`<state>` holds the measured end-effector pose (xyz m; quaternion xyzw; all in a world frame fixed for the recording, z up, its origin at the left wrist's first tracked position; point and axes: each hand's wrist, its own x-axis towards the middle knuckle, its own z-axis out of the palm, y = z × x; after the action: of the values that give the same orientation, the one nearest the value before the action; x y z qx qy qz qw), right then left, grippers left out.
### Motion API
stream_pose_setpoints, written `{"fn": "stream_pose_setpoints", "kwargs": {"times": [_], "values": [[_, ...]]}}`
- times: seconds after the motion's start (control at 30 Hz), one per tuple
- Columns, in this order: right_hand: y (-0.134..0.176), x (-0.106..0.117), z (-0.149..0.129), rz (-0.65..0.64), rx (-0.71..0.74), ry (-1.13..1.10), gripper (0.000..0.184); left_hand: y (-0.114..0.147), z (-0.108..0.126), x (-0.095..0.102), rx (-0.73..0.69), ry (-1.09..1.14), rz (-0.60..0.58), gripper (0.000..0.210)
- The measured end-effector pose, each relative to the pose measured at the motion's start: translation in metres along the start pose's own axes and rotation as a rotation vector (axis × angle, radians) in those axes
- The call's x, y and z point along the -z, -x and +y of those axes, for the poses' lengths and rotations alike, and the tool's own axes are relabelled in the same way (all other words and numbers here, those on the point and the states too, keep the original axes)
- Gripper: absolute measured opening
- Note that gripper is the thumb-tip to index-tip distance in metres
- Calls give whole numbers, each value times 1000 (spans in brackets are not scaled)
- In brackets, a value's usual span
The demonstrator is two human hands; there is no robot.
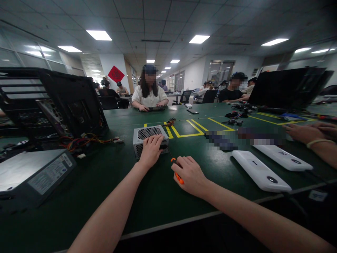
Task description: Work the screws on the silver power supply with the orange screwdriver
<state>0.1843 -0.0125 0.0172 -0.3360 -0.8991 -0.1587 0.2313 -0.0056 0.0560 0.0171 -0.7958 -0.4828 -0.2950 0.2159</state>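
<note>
A grey metal computer power supply (137,142) with a honeycomb vent grille on top sits on the green table. My left hand (152,149) lies over its front right corner, fingers across the top, gripping it. Just to the right, my right hand (191,174) is closed around the orange and black handle of a screwdriver (179,178). Its thin shaft points up and left toward the power supply's right side. Whether the tip touches a screw is too small to tell.
To the left are a black computer case (86,105), loose cables (86,140) and a second power supply (50,172). White power banks (259,170) lie to the right, near another person's hands (308,133). Yellow tape (189,135) marks the table. A person (150,91) sits opposite.
</note>
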Motion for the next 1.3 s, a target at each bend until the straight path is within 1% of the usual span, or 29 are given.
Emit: {"fn": "stream_pose_setpoints", "kwargs": {"times": [0.13, 0.33, 0.43, 0.5, 0.63, 0.67, 0.8, 0.97, 1.0, 1.13, 1.23, 1.3], "values": [[0, -2, 5, 16, 7, 9, 9, 0, 1, 0, 17, 11, 14, 54], [-1, -12, 8, 22, -55, -121, 17, 0, 2, 2, 11, -1, 2, 56], [0, -10, 8, 7, -54, -141, 14, 2, -1, 5, -14, -11, -23, 59], [1, -6, 6, -1, -59, -172, 12, 4, -3, 7, 1, -29, -20, 59], [1, 3, 2, 1, -74, -243, 31, 7, -7, 7, 62, -41, 5, 57], [0, 4, 1, -1, -76, -240, 32, 7, -7, 6, 68, -36, 7, 56], [1, 2, -2, -30, -83, -216, 28, 6, -8, 4, 80, -19, 20, 53], [1, 2, -1, -50, -49, -123, 10, 5, -7, 4, 88, -3, 26, 54], [0, 3, -1, -47, -49, -118, 10, 5, -7, 4, 91, 1, 28, 54], [-1, 3, -3, -23, -70, -147, 26, 5, -6, 5, 101, -3, 18, 53], [-1, 1, -3, -25, -124, -184, 24, 5, -5, 6, 111, -18, -1, 54], [1, 0, -1, -34, -117, -173, 19, 5, -5, 6, 116, -27, -9, 53]]}}
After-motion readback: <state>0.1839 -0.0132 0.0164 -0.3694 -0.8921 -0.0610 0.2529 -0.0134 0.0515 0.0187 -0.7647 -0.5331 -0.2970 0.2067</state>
